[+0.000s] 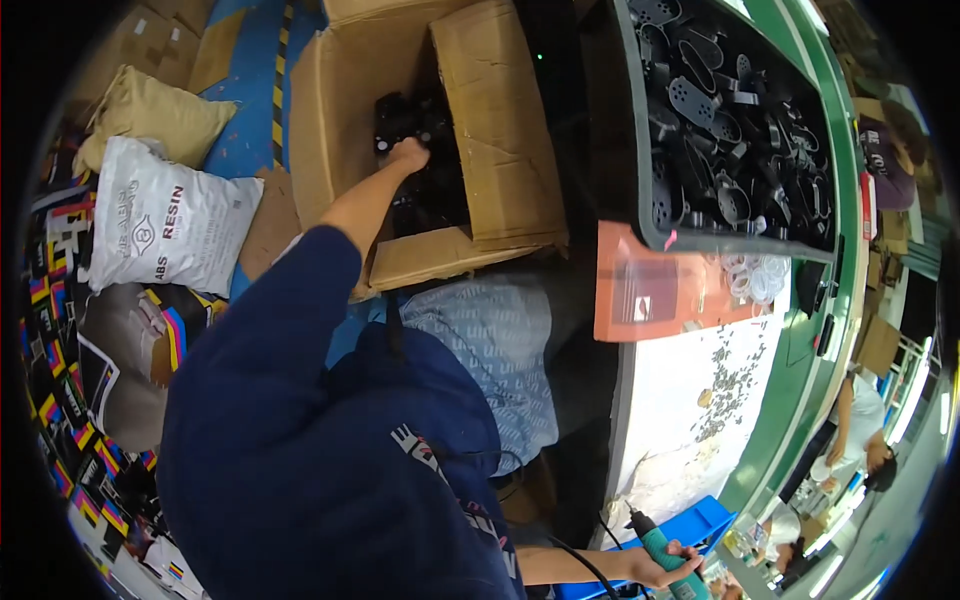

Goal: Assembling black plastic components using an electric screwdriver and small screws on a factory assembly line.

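Note:
My left hand (408,155) reaches down into an open cardboard box (505,130). Its fingers are curled among dark black parts (425,115) inside, and what they grip is too dark to make out. At the lower right, my right hand (665,566) is wrapped round a green electric screwdriver (655,540), its bit pointing up and to the left over the workbench edge. Beside that hand lies a blue tray (705,522). A dark cable runs near my right forearm.
A dark bin (645,215) of black plastic parts stands on the green bench at upper right. Nearer are an orange sheet (620,270), clear rings (755,278) and small dark pieces (730,370) on a white surface. White (170,215) and tan sacks (165,115) lie left.

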The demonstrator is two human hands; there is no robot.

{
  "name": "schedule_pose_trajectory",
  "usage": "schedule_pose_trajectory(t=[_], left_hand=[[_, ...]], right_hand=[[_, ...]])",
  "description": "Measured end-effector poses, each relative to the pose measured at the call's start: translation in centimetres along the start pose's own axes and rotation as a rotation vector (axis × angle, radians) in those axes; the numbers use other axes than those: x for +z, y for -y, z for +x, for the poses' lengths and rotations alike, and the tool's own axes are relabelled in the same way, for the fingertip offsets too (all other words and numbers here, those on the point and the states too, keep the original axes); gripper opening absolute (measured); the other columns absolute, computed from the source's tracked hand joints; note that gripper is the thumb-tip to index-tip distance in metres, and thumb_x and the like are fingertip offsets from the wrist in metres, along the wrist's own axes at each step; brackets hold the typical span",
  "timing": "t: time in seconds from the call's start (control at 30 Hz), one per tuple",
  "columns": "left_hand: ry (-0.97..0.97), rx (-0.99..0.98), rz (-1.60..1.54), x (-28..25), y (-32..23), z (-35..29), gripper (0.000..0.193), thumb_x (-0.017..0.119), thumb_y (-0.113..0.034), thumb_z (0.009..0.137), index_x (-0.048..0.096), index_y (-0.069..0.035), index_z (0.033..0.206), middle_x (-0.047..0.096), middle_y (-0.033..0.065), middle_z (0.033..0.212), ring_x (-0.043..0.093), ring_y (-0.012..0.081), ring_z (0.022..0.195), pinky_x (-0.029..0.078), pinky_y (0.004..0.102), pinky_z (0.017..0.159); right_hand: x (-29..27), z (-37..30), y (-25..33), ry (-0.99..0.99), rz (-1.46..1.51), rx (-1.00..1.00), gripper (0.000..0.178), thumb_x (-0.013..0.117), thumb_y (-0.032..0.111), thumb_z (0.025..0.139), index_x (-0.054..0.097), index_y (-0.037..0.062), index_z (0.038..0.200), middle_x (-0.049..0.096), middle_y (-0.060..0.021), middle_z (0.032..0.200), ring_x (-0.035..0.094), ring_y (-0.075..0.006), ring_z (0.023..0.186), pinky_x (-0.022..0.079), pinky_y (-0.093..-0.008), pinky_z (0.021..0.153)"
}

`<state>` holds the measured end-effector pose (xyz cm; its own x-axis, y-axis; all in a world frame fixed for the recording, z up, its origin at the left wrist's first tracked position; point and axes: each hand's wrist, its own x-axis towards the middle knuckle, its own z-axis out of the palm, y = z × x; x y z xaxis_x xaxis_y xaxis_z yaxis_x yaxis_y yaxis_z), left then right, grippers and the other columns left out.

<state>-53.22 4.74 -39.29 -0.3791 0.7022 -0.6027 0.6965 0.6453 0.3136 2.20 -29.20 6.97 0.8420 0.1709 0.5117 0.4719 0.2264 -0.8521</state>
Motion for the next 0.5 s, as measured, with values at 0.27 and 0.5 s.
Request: schedule_pose_trajectory(t=[0.27,0.5], left_hand=[[0.089,0.098,0.112,9.2,0.5,1.2,0.04,0.058,-0.024,0.08,0.061,0.002,0.11,0.058,0.0231,0.12,0.058,0.035,0.109,0.048,0.0429,0.093],[-0.333,0.235,-0.051,8.6,-4.8,9.3,0.028,0.048,-0.011,0.085,0.06,-0.003,0.11,0.054,0.019,0.124,0.05,0.0391,0.115,0.048,0.0464,0.089]], right_hand=[[-5.3,2.1,0.5,0.081,-0.461,-0.217,0.047,0.07,0.035,0.079,0.06,-0.0033,0.104,0.062,-0.0116,0.084,0.057,-0.0221,0.071,0.048,-0.0328,0.062],[-8.5,3.9,0.0,0.086,-0.698,-0.435,0.044,0.067,0.038,0.081,0.061,-0.0019,0.099,0.061,-0.0119,0.082,0.056,-0.0217,0.071,0.046,-0.0309,0.058]])
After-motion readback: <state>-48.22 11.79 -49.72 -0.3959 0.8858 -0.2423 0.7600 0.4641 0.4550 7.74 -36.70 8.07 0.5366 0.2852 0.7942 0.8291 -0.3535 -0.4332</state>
